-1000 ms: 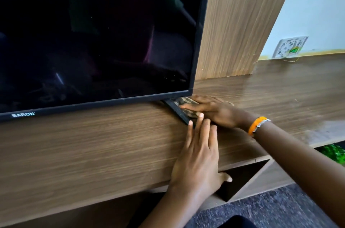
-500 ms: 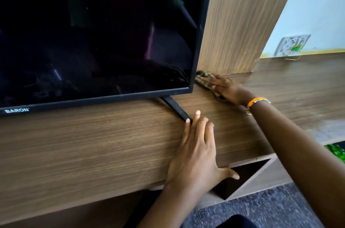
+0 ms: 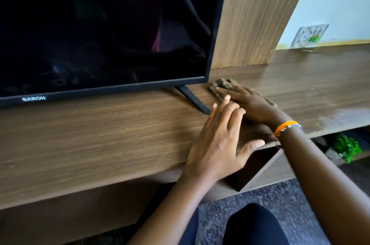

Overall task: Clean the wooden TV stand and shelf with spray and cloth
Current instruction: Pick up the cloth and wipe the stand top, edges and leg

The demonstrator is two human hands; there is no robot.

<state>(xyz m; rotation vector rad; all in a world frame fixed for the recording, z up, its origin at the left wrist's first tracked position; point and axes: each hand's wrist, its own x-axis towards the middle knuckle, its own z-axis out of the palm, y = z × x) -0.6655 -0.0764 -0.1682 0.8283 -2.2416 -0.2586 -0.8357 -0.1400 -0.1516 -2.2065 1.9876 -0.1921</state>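
Head view: my right hand (image 3: pixel 252 104), fingers flat on the cloth (image 3: pixel 219 88), has drawn it back near the TV foot (image 3: pixel 192 99); left hand (image 3: pixel 218 140) spread on the tabletop (image 3: pixel 100 134). Wiping continues.

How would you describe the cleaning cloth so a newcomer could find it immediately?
Start at the large black television on the long brown wooden stand. Just right of its slanted black foot, the right hand with an orange wristband lies flat on the stand. The crumpled brown mottled cloth lies under its fingers, the only soft thing there.
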